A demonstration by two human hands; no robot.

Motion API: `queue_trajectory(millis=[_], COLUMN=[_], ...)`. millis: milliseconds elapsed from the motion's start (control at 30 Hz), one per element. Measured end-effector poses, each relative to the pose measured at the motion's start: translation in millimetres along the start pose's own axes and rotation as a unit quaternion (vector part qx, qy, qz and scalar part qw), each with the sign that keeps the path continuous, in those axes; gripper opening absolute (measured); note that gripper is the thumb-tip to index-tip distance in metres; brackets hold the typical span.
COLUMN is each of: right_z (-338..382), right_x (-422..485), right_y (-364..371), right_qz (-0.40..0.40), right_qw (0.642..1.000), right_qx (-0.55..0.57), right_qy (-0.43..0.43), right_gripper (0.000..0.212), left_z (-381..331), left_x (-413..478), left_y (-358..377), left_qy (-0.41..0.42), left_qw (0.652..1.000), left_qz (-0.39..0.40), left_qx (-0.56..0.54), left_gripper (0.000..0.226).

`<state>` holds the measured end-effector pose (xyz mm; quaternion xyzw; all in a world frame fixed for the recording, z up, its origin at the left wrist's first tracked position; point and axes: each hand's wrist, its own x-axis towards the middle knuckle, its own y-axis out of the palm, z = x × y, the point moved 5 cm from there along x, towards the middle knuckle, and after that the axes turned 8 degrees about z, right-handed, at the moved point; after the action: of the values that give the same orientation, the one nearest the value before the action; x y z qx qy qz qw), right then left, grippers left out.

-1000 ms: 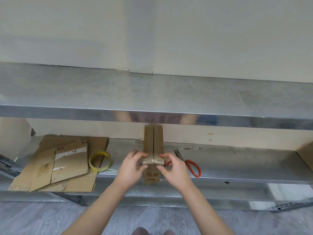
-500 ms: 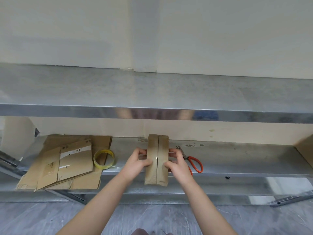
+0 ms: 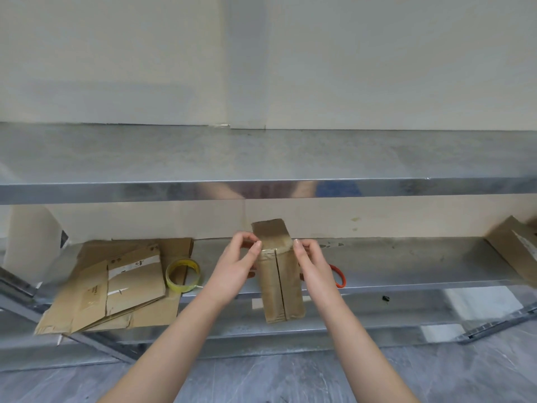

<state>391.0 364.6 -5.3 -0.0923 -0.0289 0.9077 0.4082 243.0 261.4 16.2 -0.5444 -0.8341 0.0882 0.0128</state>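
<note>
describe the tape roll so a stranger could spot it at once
Look at the lower metal shelf. At the right edge of the flattened cardboard pile, left of the left hand gripping the narrow box, sits the tape roll. It is the only yellow ring.

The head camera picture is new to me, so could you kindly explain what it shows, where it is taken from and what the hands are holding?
There is no machine here: a person works with two bare hands, and one wide camera worn on the head looks forward and down at them, so the arms come in from the bottom edge. The left hand and the right hand grip a small cardboard box from either side, upright, fingertips pinching near its taped upper edge. It is at the front of the lower metal shelf; whether it rests there I cannot tell. On that shelf lie flattened cardboard, a roll of yellow tape and an orange-red handle, partly hidden behind the right hand. Another cardboard piece shows at the far right.
</note>
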Motion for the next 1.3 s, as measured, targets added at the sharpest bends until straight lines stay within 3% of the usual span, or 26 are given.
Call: queue_trajectory(millis=[67, 133, 200, 267, 500, 667, 900, 1000, 1100, 1167, 1300], right_z=[8, 12, 11, 4, -49, -86, -117, -118, -120, -120, -111], right_x=[-4, -6, -6, -6, -3, 3, 15, 15, 8, 2, -1], right_y=[2, 4, 9, 15, 37, 51, 55, 52, 46, 47, 63], right_qz=[0.006, 0.009, 0.012, 0.025, 0.003, 0.017, 0.038, 0.054, 0.041, 0.027, 0.027], right_qw=[1.0, 0.999, 0.998, 0.996, 0.995, 0.991, 0.987, 0.989, 0.985, 0.984, 0.989], right_qx=[0.007, 0.014, -0.02, -0.07, -0.098, -0.131, -0.145, -0.122, -0.154, -0.168, -0.141], right_qy=[-0.02, -0.039, -0.052, -0.048, -0.032, -0.005, 0.05, 0.066, 0.066, 0.055, 0.022], right_gripper=[0.028, 0.028, 0.05, 0.069, 0.055, 0.053, 0.055, 0.064, 0.077, 0.082, 0.088], left_z=[-6, -6, 3, 16, 68, 109, 133, 135, 134, 132, 113], left_x=[-4, -7, -8, -9, -9, -9, -4, 1, 2, 0, 6], left_y=[-1, -2, -4, -5, -12, -12, -12, -28, -54, -65, -59], left_qy=[0.029, 0.044, 0.023, -0.003, -0.032, -0.084, -0.101, -0.093, -0.038, -0.001, 0.008], left_qw=[1.0, 0.998, 0.996, 0.995, 0.996, 0.995, 0.992, 0.977, 0.918, 0.883, 0.933], left_qz=[-0.001, 0.023, 0.052, 0.066, 0.017, 0.009, 0.07, 0.099, 0.113, 0.125, 0.156], left_qx=[0.009, -0.026, -0.074, -0.072, -0.08, -0.058, 0.024, 0.165, 0.38, 0.452, 0.324], left_gripper=[0.015, 0.041, 0.073, 0.09, 0.044, 0.061, 0.059, 0.073, 0.08, 0.08, 0.09])
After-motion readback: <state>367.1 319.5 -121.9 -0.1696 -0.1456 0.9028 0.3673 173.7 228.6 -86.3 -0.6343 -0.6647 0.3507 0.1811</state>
